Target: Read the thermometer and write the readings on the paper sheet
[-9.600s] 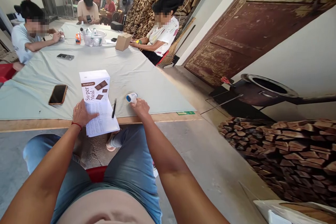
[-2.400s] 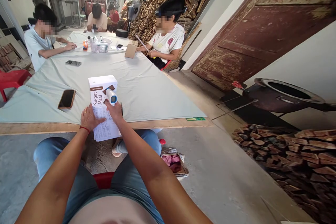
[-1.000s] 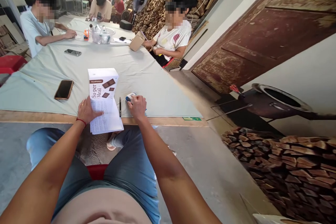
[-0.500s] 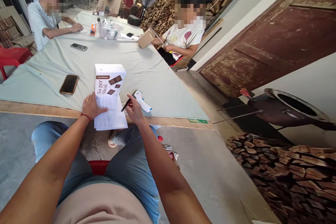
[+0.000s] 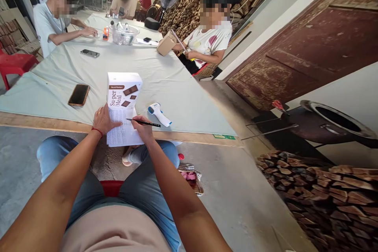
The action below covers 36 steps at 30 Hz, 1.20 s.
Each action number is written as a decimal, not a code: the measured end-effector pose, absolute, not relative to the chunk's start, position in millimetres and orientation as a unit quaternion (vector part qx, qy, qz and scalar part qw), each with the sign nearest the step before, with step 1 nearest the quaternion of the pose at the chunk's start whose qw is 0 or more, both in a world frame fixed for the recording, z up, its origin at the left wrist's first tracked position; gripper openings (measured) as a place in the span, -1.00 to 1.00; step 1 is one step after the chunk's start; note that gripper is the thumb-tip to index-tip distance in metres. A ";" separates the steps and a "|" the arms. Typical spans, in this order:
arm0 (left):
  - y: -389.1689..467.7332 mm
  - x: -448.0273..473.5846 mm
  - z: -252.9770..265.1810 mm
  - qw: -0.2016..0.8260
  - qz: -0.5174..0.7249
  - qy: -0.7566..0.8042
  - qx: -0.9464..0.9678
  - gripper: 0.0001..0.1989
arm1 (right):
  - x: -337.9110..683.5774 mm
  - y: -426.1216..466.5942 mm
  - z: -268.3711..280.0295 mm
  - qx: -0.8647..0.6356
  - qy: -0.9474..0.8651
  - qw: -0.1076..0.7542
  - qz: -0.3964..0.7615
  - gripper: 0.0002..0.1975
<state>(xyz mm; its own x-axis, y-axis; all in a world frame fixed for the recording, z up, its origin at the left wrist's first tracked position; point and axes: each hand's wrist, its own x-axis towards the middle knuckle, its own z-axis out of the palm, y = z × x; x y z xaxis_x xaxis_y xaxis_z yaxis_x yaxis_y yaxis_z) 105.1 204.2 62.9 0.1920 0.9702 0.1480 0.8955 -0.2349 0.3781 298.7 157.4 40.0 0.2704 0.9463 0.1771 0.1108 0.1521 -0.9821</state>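
Observation:
Sheets of paper covered in handwriting [image 5: 117,136] lie at the table's front edge and overhang it a little. My left hand [image 5: 102,120] rests on their left side, thumb stretched across the page and fingers beside the box. In my right hand [image 5: 143,128] is a black pen [image 5: 150,123], its tip pointing left over the paper; I cannot tell if it touches. Just behind the sheets stands a white box [image 5: 124,91] printed "NutriMotion Su-per Meal" with chocolate pieces. A white and blue infrared thermometer [image 5: 160,115] lies right of my right hand.
A phone [image 5: 78,95] lies on the cloth-covered table [image 5: 177,86] to the left, another phone [image 5: 90,53] farther back. Beyond are a plastic basket [image 5: 124,38] of bottles and an orange tape dispenser [image 5: 105,33]. At right a person holds a cardboard box [image 5: 166,43]. Others sit around the table.
My right hand has come left over the paper, and the pen has swung from a steep slant to nearly level, tip leftward. The thermometer is now uncovered. My left hand stays put.

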 end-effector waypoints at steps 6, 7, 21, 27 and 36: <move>203.8 105.0 63.3 0.103 0.184 0.609 0.765 0.15 | 288.2 157.0 23.4 -0.565 -0.513 0.576 0.293 -0.86; 203.4 105.1 63.8 0.104 0.184 0.609 0.764 0.16 | 287.7 157.0 21.8 -0.563 -0.519 0.575 0.286 -0.86; 201.4 106.7 66.1 0.109 0.181 0.614 0.760 0.12 | 285.4 160.2 8.3 -0.579 -0.538 0.553 0.262 -0.86; 202.6 105.6 64.7 0.110 0.185 0.611 0.762 0.11 | 286.2 160.7 10.1 -0.575 -0.542 0.555 0.261 -0.86; 201.8 105.2 66.1 0.112 0.188 0.607 0.764 0.13 | 287.4 160.1 14.4 -0.579 -0.540 0.552 0.261 -0.86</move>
